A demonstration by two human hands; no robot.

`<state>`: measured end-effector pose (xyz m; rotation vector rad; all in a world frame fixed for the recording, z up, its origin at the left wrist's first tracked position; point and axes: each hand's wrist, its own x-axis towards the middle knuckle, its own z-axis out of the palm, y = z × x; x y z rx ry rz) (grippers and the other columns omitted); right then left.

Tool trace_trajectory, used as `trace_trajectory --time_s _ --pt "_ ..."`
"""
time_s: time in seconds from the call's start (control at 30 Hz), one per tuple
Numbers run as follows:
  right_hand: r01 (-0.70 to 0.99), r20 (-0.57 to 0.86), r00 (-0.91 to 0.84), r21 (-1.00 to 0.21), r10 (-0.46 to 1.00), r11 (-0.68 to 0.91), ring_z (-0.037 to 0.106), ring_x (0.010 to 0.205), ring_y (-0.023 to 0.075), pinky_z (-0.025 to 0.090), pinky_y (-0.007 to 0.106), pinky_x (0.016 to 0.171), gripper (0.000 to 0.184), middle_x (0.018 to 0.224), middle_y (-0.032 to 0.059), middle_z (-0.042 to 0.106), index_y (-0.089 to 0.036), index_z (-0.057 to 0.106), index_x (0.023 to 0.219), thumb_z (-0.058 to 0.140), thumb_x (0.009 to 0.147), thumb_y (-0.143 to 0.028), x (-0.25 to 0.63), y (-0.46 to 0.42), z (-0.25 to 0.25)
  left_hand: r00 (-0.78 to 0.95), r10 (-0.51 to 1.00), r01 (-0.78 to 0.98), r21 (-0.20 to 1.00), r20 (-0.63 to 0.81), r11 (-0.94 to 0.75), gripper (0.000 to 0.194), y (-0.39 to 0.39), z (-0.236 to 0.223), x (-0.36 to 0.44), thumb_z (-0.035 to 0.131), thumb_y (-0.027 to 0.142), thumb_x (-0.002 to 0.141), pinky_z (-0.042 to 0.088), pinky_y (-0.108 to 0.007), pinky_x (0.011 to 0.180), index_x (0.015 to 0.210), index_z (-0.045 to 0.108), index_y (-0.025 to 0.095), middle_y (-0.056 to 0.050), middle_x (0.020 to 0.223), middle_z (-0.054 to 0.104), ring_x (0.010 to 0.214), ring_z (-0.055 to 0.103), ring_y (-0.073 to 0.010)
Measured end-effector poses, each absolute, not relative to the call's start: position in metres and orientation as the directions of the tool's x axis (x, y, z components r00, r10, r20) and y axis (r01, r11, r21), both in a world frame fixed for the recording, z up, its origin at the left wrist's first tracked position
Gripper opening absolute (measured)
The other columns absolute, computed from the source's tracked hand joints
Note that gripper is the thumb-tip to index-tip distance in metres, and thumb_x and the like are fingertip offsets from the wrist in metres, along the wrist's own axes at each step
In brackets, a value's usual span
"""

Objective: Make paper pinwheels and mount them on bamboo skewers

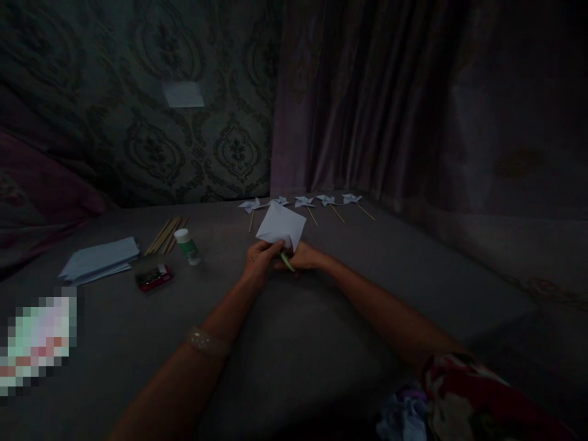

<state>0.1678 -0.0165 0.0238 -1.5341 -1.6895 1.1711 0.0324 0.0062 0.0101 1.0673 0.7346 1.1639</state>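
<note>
A square sheet of white paper (281,224) is held up over the table, one corner pointing away from me. My left hand (260,260) pinches its near edge, thumb on top. Just right of it, my right hand (303,257) is closed round scissors at the paper's near corner. Only the pale green handle (287,261) of the scissors shows; their blades are hidden behind the paper and fingers. Beyond the sheet lies a row of several paper pinwheels (304,202) on thin sticks, one partly covered by the sheet.
On the left of the grey table (367,306) lie a stack of paper (101,257), several loose wooden sticks (168,235) and a small dark red box (154,278). A white and green glue bottle (187,247) stands near them. Curtains and a patterned wall border the far side.
</note>
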Motion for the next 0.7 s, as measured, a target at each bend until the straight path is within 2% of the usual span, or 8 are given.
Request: trace_trajectory --time_s 0.07,0.13,0.23,0.3,0.37,0.47,0.57,0.7 --pt "0.601 -0.124 -0.129 -0.799 0.984 -0.022 0.047 0.038 0.0050 0.036 0.015 0.034 0.037 0.050 -0.0064 0.053 -0.016 0.057 0.068 0.085 0.057 -0.038 0.165 -0.018 0.024 0.281 0.957 -0.361 0.932 0.075 0.033 0.028 0.006 0.011 0.032 0.084 0.033 0.053 0.048 -0.025 0.059 0.069 0.072 0.012 -0.006 0.068 0.069 0.061 0.061 -0.0154" --pt "0.601 -0.177 -0.169 -0.798 0.970 -0.041 0.044 0.036 0.0042 0.035 0.015 0.033 0.036 0.048 -0.0071 0.051 -0.016 0.055 0.064 0.083 0.060 -0.037 0.165 -0.019 0.026 0.291 0.953 -0.359 0.933 0.084 0.027 0.025 0.006 0.011 0.031 0.083 0.031 0.055 0.047 -0.025 0.059 0.068 0.072 0.012 -0.005 0.068 0.069 0.060 0.061 -0.0145" --pt "0.373 -0.305 -0.382 -0.915 0.872 -0.156 0.045 0.040 0.0026 0.038 0.013 0.038 0.036 0.055 -0.0094 0.052 -0.016 0.053 0.069 0.084 0.058 -0.031 0.173 -0.018 0.030 0.314 0.945 -0.331 0.943 0.096 0.014 0.022 0.008 0.009 0.029 0.082 0.030 0.056 0.047 -0.024 0.060 0.068 0.072 0.013 -0.005 0.068 0.069 0.063 0.061 -0.0145" --pt "0.260 -0.363 -0.518 -0.930 0.774 -0.261 0.052 0.046 0.0032 0.038 0.012 0.040 0.037 0.062 -0.0077 0.056 -0.015 0.054 0.071 0.085 0.055 -0.027 0.182 -0.017 0.031 0.324 0.941 -0.315 0.949 0.097 0.011 0.021 0.009 0.008 0.029 0.082 0.029 0.057 0.046 -0.023 0.059 0.066 0.072 0.013 -0.005 0.067 0.068 0.062 0.060 -0.0142" --pt "0.211 -0.370 -0.569 -0.929 0.735 -0.305 0.058 0.053 0.0047 0.041 0.011 0.043 0.035 0.069 -0.0042 0.061 -0.013 0.057 0.073 0.084 0.056 -0.024 0.191 -0.017 0.030 0.325 0.942 -0.322 0.946 0.085 0.025 0.020 0.009 0.009 0.030 0.082 0.029 0.057 0.045 -0.023 0.056 0.062 0.070 0.014 -0.004 0.063 0.066 0.060 0.059 -0.0137" --pt "0.165 -0.344 -0.498 -0.939 0.796 -0.303 0.059 0.058 0.0048 0.046 0.012 0.051 0.027 0.068 -0.0024 0.063 -0.011 0.060 0.075 0.081 0.061 -0.021 0.192 -0.019 0.026 0.288 0.956 -0.369 0.927 0.053 0.060 0.020 0.009 0.014 0.032 0.083 0.024 0.054 0.046 -0.022 0.055 0.057 0.067 0.014 -0.003 0.060 0.065 0.058 0.058 -0.0131" --pt "0.178 -0.298 -0.340 -0.952 0.892 -0.250 0.055 0.052 0.0044 0.042 0.012 0.047 0.021 0.060 -0.0039 0.060 -0.012 0.060 0.071 0.078 0.066 -0.022 0.185 -0.026 0.023 0.278 0.960 -0.380 0.917 -0.011 0.120 0.019 0.006 0.020 0.033 0.083 0.019 0.054 0.047 -0.022 0.056 0.057 0.065 0.013 -0.004 0.061 0.066 0.058 0.060 -0.0129" --pt "0.433 -0.247 -0.102 -0.883 0.964 -0.180 0.047 0.043 0.0046 0.034 0.015 0.041 0.017 0.050 -0.0054 0.054 -0.014 0.059 0.066 0.067 0.076 -0.026 0.194 -0.042 0.026 0.250 0.964 -0.410 0.893 -0.085 0.185 0.019 0.005 0.025 0.031 0.078 0.012 0.058 0.052 -0.022 0.062 0.056 0.060 0.014 -0.002 0.067 0.067 0.062 0.063 -0.0118"
